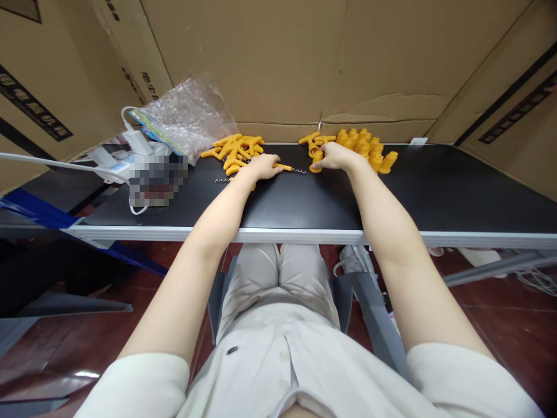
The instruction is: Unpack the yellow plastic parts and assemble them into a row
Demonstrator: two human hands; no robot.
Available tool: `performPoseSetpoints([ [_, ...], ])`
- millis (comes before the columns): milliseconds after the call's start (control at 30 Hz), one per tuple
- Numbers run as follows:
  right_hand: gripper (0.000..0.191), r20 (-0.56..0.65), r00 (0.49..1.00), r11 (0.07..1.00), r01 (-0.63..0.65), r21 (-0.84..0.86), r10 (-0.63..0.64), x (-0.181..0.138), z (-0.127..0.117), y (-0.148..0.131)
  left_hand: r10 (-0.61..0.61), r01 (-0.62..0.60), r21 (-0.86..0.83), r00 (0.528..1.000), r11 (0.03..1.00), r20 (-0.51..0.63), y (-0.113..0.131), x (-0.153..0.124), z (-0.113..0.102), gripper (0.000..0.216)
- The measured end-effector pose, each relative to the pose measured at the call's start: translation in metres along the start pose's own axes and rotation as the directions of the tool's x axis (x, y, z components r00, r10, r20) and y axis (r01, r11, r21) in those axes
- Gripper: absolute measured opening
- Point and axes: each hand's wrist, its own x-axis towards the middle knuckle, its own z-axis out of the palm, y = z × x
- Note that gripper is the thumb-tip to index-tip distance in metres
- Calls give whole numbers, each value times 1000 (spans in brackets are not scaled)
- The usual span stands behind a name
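My left hand (265, 166) is closed around a yellow-handled corkscrew (285, 167). Its metal spiral points right, toward my other hand, and most of the handle is hidden by the fingers. In my right hand (334, 157) the fingers pinch a yellow hollow sleeve (316, 162), held just above or on the black table; I cannot tell which. A gap separates the spiral tip from the sleeve. Beside my left hand lies a pile of yellow corkscrew handles (237, 150), with another metal spiral (223, 180) sticking out leftward. Yellow T-shaped pieces (311, 138) lie just behind the sleeve.
Several yellow sleeves (357, 141) stand grouped right of my right hand, one (389, 162) at their edge. At left are a clear plastic bag (187, 113), a white power strip with plugs (111, 165) and a blurred-out object (156, 180). Cardboard walls (278, 64) enclose the table (456, 197).
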Motion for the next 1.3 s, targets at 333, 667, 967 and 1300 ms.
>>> performPoseSetpoints([
  [333, 32, -54, 999, 985, -5, -175, -5, -10, -4, -3, -40, 39, -3, 991, 999, -129, -4, 3, -2, 34],
  [667, 39, -110, 990, 993, 73, -93, -83, -11, -3, -11, -63, 58, -37, 985, 998, -160, -2, 0, -4, 31],
  [967, 40, -159, 974, 987, 162, -9, -161, -7, 1, -6, -69, 55, -69, 972, 996, -226, -5, 4, 0, 30],
  [1300, 42, -247, 937, 967, 254, -2, -247, -3, 5, -7, -74, 38, -136, 959, 990, -274, 1, 0, -2, 38],
])
